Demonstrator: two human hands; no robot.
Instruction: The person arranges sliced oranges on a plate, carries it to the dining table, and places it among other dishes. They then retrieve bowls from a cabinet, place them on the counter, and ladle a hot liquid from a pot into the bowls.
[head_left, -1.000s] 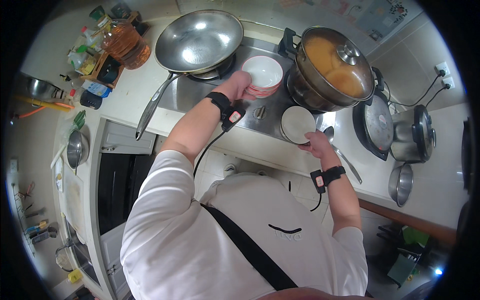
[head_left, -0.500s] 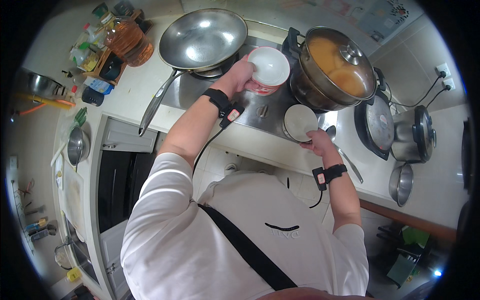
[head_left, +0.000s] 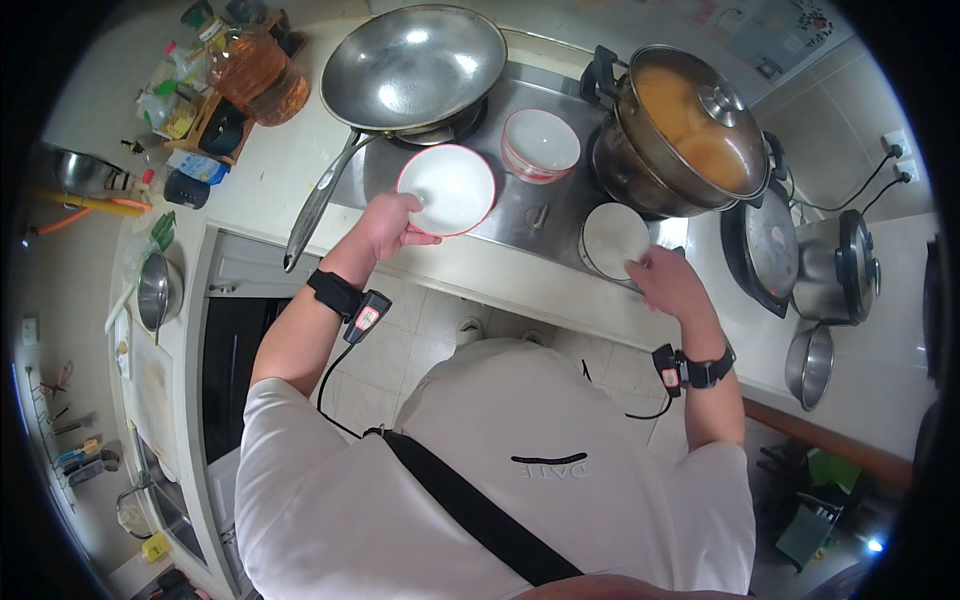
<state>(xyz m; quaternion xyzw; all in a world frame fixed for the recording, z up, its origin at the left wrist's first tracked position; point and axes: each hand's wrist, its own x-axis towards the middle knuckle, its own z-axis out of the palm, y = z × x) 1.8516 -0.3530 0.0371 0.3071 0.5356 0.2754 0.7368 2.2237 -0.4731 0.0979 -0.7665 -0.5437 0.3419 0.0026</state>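
Observation:
My left hand (head_left: 388,226) grips a white bowl with a red rim (head_left: 447,188) by its near left edge, its thumb over the rim. The bowl is tilted a little and hangs over the front left of the steel stove top (head_left: 505,218). A second bowl, white inside and patterned red outside (head_left: 540,142), stands upright on the stove between the wok and the pot. My right hand (head_left: 674,284) pinches the right edge of a smaller cream-white bowl (head_left: 613,240) at the front right of the stove. Whether that bowl rests on the surface I cannot tell.
A steel wok (head_left: 415,70) sits on the left burner, its handle (head_left: 325,205) jutting toward me. On the right burner stands a glass-lidded pot (head_left: 660,165). Farther right are an electric pan (head_left: 760,240), a steel cooker (head_left: 830,268) and a metal bowl (head_left: 810,367). An oil jug (head_left: 262,85) stands at left.
My left hand has moved left and toward me with the red-rimmed bowl. Another red-patterned bowl now stands on the stove where that hand was. My right hand has shifted slightly right.

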